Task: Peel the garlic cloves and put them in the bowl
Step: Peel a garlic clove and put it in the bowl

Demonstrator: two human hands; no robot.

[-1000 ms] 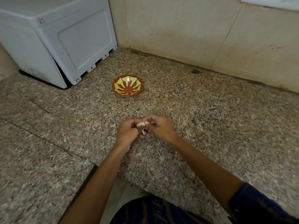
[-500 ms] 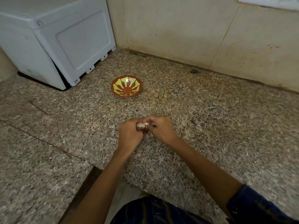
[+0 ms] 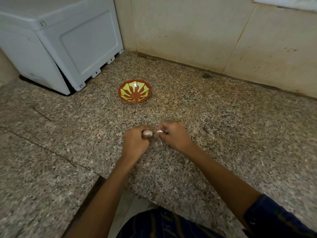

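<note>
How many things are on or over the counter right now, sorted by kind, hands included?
Hands: 2, the left hand and the right hand
Garlic pieces: 2, garlic bulb in the left, garlic clove in the right
Bowls: 1, red and yellow bowl
White appliances: 1, white appliance
Total: 6

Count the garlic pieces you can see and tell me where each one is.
2. One garlic piece sits in the left hand; a smaller white garlic bit is pinched by the right hand. The bowl holds none. More may hide inside either grip.
</note>
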